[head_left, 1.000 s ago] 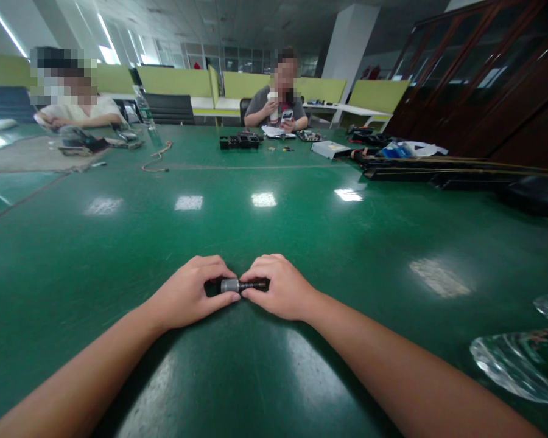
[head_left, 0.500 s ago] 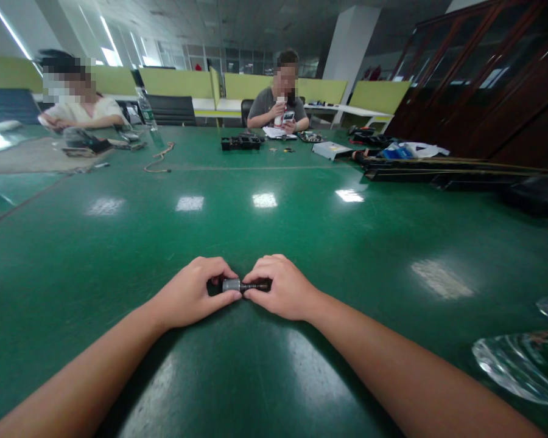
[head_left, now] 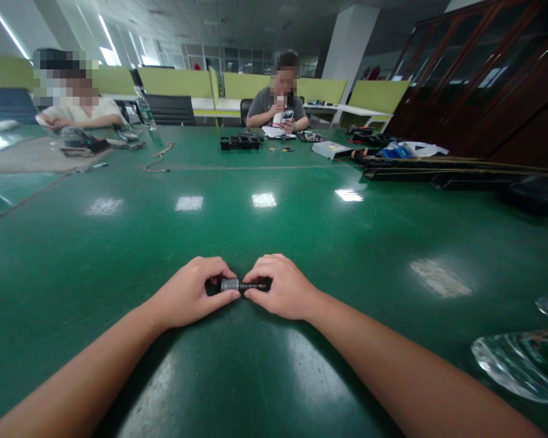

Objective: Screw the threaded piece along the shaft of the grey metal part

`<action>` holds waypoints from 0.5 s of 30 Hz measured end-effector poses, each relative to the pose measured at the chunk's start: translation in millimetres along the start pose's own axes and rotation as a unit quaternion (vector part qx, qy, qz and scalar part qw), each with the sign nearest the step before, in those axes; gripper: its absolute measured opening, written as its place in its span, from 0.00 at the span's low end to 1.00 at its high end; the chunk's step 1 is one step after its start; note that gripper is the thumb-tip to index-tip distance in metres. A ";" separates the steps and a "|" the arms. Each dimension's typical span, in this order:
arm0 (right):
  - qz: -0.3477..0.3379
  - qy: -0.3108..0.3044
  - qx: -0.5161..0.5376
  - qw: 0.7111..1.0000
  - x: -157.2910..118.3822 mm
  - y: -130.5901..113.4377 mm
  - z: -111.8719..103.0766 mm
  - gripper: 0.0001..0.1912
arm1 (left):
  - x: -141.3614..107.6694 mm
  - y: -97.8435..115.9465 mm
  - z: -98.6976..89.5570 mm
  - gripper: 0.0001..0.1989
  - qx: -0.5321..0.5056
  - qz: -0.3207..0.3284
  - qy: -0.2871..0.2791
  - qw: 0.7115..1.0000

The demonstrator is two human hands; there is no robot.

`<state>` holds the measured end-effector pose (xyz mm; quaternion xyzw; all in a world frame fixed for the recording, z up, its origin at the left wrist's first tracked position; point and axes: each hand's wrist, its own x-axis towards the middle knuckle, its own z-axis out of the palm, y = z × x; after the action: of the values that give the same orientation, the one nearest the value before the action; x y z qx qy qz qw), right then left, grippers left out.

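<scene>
A small metal part (head_left: pixel 229 285), a grey cylinder with a thin dark ribbed shaft, lies crosswise at the near middle of the green table. It looks like a little motor, but I cannot tell its exact kind. My left hand (head_left: pixel 200 285) has thumb and fingers closed around the grey cylinder at the left. From the right, my right hand (head_left: pixel 279 288) pinches the part near where the shaft meets the cylinder. The shaft points into the right palm. Both thumbs are close together, and the fingertips behind the part are partly hidden.
Clear plastic bottles (head_left: pixel 520 368) lie at the near right. Across the table (head_left: pixel 265 234) are a black device (head_left: pixel 240 142), a cord (head_left: pixel 158 159), a silver box (head_left: pixel 331 149) and long black parts (head_left: pixel 438 169). Two people sit at the far side.
The metal part has shifted very slightly left between the fingers, and a little more of the shaft's ribbing shows. Both hands keep nearly the same place and hold.
</scene>
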<state>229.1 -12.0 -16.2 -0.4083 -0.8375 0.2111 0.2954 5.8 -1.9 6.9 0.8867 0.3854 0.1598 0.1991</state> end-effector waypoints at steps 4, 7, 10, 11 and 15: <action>0.001 0.001 0.001 1.000 -0.1 -0.5 -0.3 0.04 | 0.0 -0.1 -0.6 0.12 0.001 0.000 0.003 1.000; -0.001 0.001 0.002 1.000 -0.4 0.1 0.1 0.04 | 0.4 -0.1 -0.8 0.12 0.001 -0.001 0.003 1.000; -0.003 0.002 -0.001 1.000 -0.8 1.0 0.6 0.04 | 0.8 -0.4 -0.7 0.11 -0.001 0.004 0.002 1.000; -0.003 0.003 -0.002 1.000 -0.9 1.2 0.7 0.04 | 0.7 -0.6 -0.6 0.11 -0.002 0.006 0.002 1.000; 0.001 0.003 0.001 1.000 -1.4 1.2 0.7 0.05 | -0.3 -1.6 -0.6 0.11 -0.004 0.006 0.005 1.000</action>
<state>230.0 -12.5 -17.8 -0.4097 -0.8360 0.2108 0.2982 4.4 -1.0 6.6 0.8876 0.3800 0.1669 0.1998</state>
